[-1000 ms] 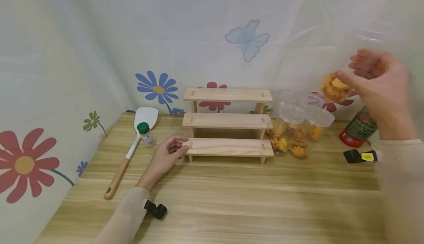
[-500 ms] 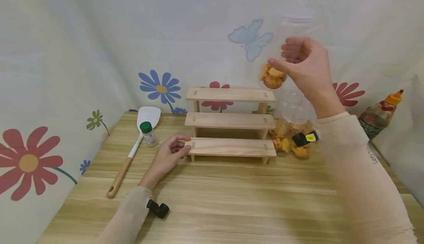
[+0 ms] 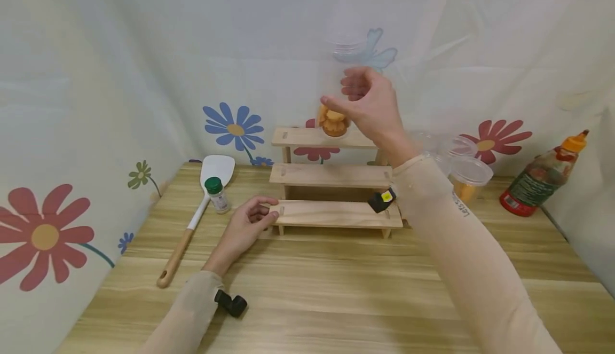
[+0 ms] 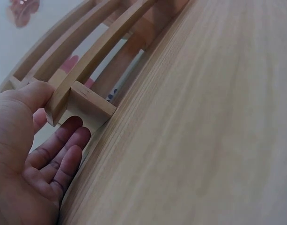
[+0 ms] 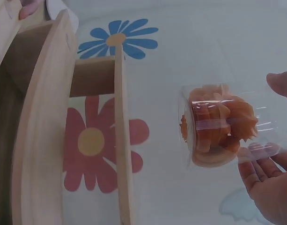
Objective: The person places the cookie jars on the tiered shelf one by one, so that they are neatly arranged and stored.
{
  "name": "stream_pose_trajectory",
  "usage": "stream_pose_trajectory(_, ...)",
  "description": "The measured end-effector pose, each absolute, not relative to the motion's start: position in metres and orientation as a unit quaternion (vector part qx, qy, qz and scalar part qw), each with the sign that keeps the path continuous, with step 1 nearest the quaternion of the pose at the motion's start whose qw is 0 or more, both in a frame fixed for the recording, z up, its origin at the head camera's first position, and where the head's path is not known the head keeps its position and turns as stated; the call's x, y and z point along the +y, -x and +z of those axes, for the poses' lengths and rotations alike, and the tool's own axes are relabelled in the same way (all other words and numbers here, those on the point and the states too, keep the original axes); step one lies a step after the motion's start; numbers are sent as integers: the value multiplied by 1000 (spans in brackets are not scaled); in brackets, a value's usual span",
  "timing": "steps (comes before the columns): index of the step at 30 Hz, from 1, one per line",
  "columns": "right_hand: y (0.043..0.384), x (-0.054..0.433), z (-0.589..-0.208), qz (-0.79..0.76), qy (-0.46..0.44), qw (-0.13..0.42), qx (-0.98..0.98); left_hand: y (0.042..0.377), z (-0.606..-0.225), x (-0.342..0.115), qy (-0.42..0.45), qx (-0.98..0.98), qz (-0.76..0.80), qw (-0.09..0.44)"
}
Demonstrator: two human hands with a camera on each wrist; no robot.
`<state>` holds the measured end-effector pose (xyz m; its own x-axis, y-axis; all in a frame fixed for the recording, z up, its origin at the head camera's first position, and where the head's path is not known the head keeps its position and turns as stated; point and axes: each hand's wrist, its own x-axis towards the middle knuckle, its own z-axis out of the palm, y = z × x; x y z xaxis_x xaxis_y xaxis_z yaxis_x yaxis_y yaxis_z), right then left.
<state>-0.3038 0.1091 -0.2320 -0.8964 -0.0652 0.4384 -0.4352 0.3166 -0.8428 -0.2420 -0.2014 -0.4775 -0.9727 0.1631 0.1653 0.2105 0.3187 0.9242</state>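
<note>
The head view looks forward and down from six o'clock on the pale wooden three-tier rack (image 3: 331,174). The left-wrist view, close and tilted, has it toward eleven; the right-wrist view, sideways, at nine. Head and right wrist share a clear cylindrical plastic jar (image 5: 264,119), its rim hard to make out.

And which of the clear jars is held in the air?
The jar in the right hand, held up near the top shelf; the other jars stand on the table, right of the wooden rack.
</note>
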Motion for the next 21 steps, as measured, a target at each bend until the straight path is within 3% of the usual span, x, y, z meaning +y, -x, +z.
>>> stream_pose_trajectory(10, 322, 60, -259, 544, -151, 118, -817, 238, -476, -202, 117, -811, -573, 22)
stream_pose_trajectory(21, 330, 39, -273, 567, -177, 112, -797, 238, -475, -200, 116, -811, -573, 25)
